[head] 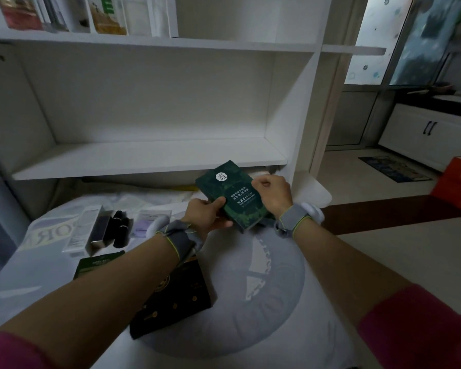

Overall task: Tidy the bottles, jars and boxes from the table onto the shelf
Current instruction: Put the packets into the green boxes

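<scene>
Both hands hold a dark green mask box (230, 194) in the air just below the front edge of the white shelf board (144, 161). My left hand (206, 213) grips its near left corner, thumb on top. My right hand (273, 193) grips its right side. On the cloth-covered table (264, 288) lie a black box with gold dots (176, 296), a green box (99, 262) partly under my left forearm, a long white and silver box (87, 230), dark small bottles (120, 229) and a pale purple packet (147, 222).
The shelf bay behind the box stands bare between white side walls. The shelf above holds books and boxes (64, 14). To the right the floor carries an orange bag (457, 186), a dark mat (394, 167) and a white cabinet (431, 134).
</scene>
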